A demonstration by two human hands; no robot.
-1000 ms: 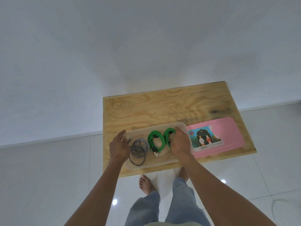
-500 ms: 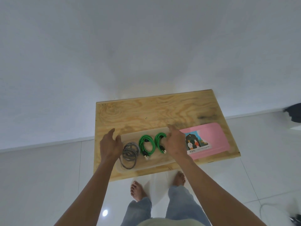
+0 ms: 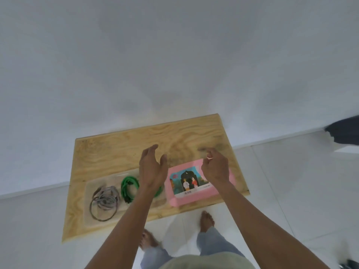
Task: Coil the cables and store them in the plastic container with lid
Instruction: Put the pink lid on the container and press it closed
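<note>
A clear plastic container lies on the wooden table at the left. Inside it are a coiled grey cable and a coiled green cable; a second green coil is mostly hidden behind my left wrist. The pink lid with a picture label lies on the table to the right of the container. My left hand hovers open above the lid's left edge. My right hand hangs over the lid's far right part, fingers loosely curled, holding nothing.
The table stands against a white wall on a white tiled floor. My bare feet are below its near edge. A dark object shows at the right edge of the view.
Both hands left the container and moved right, over the pink lid. The view has shifted right and closer.
</note>
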